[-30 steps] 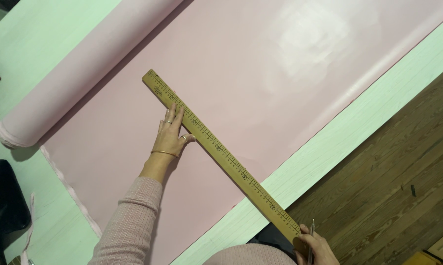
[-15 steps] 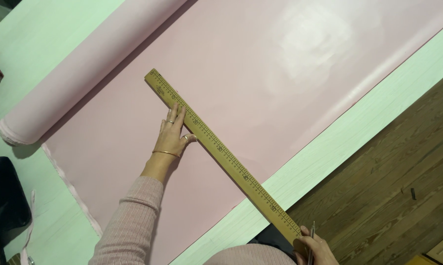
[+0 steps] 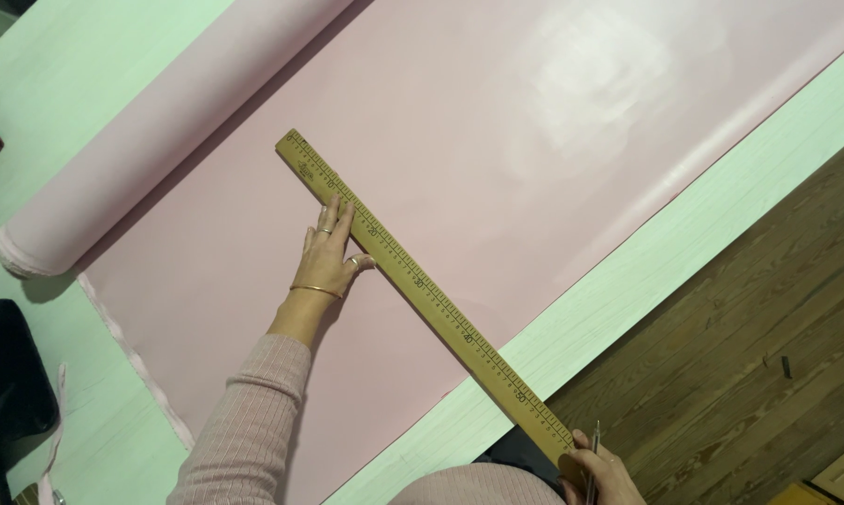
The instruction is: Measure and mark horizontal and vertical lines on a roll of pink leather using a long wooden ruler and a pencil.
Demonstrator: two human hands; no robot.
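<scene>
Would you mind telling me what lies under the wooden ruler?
The ruler lies on pink fabric, crossing its near edge onto the pale green table. The left hand presses it flat; the right hand is at its near end. The surface directly beneath is covered.

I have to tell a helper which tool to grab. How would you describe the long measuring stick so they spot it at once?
Find the pale green table covered by a sheet of pink fabric. Lying slantwise across the fabric, under the left hand, is the wooden ruler. It is the only long, straight, tan strip with printed marks.
</scene>
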